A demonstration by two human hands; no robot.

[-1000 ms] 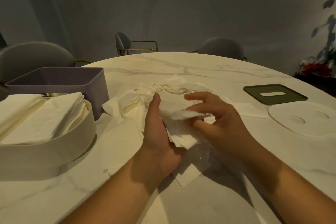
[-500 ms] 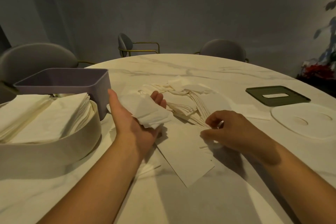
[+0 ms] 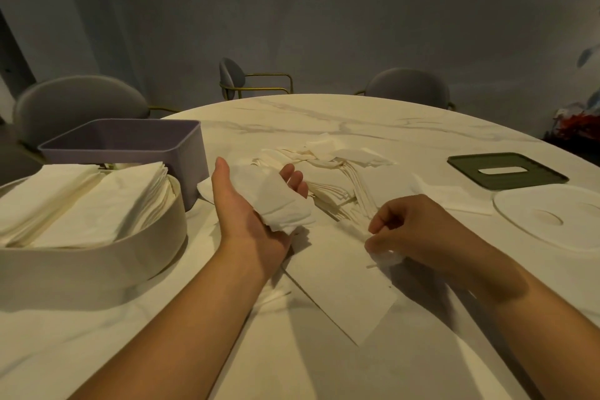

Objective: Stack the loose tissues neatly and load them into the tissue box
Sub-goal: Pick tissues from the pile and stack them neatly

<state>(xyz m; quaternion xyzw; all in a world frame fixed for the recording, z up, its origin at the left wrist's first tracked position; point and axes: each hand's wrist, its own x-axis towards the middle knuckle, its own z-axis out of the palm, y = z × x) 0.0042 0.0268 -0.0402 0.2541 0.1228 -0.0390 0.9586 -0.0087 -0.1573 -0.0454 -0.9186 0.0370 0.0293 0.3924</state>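
Tissue covers the middle of the marble worktop [image 3: 373,120]: the loose tissues [image 3: 328,169] lie in a fanned, untidy heap just beyond your hands. Your left hand [image 3: 240,214] is turned palm up above the worktop, thumb raised and fingers stretched out, released rather than gripping. A folded tissue [image 3: 276,201] simply rests across the palm, its near corner hanging off the heel of the hand. Your right hand [image 3: 422,230] is knuckles up with the fingers curled in, and thumb and fingertips pinch a crumpled tissue [image 3: 386,258] right at the worktop. That pinch sits on the far edge of a flat sheet [image 3: 341,289] spread between your forearms; you cannot tell whether the two are one piece.

To your left the cream box [image 3: 97,260] holds stacked tissues [image 3: 81,201], which rise above its rim. The purple box [image 3: 130,143] stands just behind it, touching or nearly so, and its inside is hidden from here. To your right, well apart from the heap, a green lid [image 3: 467,166] with a slot lies flat, and a round white lid [image 3: 526,221] lies just in front of it. Three grey chairs [image 3: 409,84] stand round the far side.
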